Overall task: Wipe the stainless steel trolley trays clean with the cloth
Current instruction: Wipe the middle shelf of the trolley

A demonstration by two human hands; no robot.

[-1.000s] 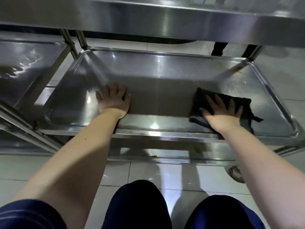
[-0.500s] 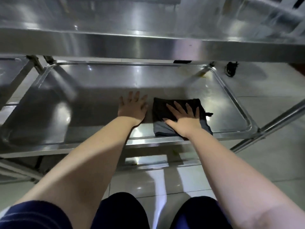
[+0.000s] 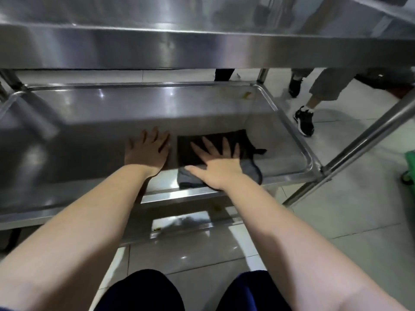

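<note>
This looks like a commercial kitchen or canteen back room, not a home: a tiered stainless steel trolley (image 3: 323, 169) has a shallow rimmed lower tray (image 3: 286, 118) under a broad brushed-steel upper shelf (image 3: 202, 48), braced by a round steel tube leg (image 3: 368, 133), and stands on glossy pale floor tiles (image 3: 348, 216); yellowish food scraps (image 3: 247, 94) cling to the tray's far corner, and another person's black trainer (image 3: 304, 121) stands just beyond

On my feed the left hand (image 3: 147, 151) and right hand (image 3: 221, 169) are bare, as are both forearms (image 3: 89, 221). Plain dark navy trousers (image 3: 253, 290) cover the knees (image 3: 139, 290).
</note>
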